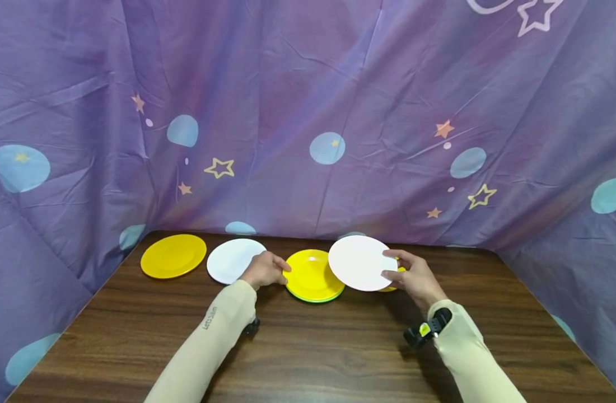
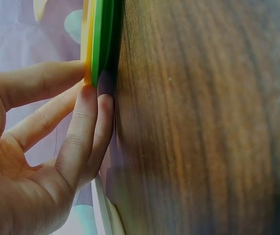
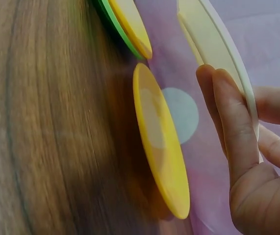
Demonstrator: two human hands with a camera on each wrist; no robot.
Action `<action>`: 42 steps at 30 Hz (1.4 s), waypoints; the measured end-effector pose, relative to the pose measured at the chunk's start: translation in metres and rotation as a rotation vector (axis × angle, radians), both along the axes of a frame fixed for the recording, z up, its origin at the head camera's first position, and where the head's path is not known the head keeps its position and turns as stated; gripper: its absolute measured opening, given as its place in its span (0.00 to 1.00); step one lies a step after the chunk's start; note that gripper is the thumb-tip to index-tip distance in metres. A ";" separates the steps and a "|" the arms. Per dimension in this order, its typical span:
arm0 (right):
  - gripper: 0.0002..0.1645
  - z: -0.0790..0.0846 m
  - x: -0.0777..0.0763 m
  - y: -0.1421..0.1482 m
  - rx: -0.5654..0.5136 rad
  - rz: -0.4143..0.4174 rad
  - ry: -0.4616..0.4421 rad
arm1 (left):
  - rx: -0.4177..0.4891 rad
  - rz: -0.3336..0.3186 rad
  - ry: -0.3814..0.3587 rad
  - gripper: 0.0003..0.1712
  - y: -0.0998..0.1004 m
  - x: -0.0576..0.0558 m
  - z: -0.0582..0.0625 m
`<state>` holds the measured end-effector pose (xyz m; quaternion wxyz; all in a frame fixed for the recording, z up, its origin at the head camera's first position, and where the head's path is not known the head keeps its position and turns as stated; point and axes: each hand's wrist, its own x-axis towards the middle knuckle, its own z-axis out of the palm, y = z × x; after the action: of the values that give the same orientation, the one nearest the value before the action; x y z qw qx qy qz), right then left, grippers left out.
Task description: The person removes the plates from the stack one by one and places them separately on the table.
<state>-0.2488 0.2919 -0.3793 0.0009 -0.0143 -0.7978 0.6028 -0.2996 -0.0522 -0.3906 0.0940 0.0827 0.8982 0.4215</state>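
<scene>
My right hand (image 1: 416,280) pinches a white plate (image 1: 360,263) by its right rim. In the right wrist view this white plate (image 3: 228,54) is raised, with fingers on both of its faces. Below it, a yellow plate (image 3: 162,142) lies on the table, mostly covered in the head view. My left hand (image 1: 264,270) is at the left rim of another yellow plate (image 1: 314,273), which is stacked on a green plate (image 2: 98,44). Thumb and fingertips meet the edges of these two plates in the left wrist view.
A white plate (image 1: 232,260) lies just left of the left hand, partly behind it. Farther left is a yellow plate (image 1: 173,256). All rest along the back of the brown wooden table (image 1: 328,347), before a purple patterned cloth (image 1: 288,112).
</scene>
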 end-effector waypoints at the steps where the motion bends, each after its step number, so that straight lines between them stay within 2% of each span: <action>1: 0.36 0.000 0.001 0.002 -0.002 0.002 0.003 | -0.003 -0.003 0.002 0.15 0.000 0.000 0.000; 8: 0.37 -0.004 0.003 0.017 -0.025 -0.014 0.015 | -0.009 0.007 0.010 0.15 -0.001 0.000 -0.001; 15: 0.38 -0.003 0.009 0.032 0.010 -0.044 0.008 | -0.002 0.003 0.000 0.15 0.000 -0.001 -0.001; 28: 0.40 -0.006 0.016 0.054 -0.023 -0.088 0.003 | 0.015 -0.005 -0.011 0.16 0.000 -0.001 -0.002; 42: 0.39 -0.013 0.021 0.077 -0.013 -0.198 -0.022 | 0.030 -0.014 0.011 0.16 -0.001 0.001 -0.002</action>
<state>-0.2276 0.3686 -0.3919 0.0517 -0.0995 -0.7886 0.6046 -0.2988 -0.0528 -0.3927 0.0905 0.0926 0.8917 0.4337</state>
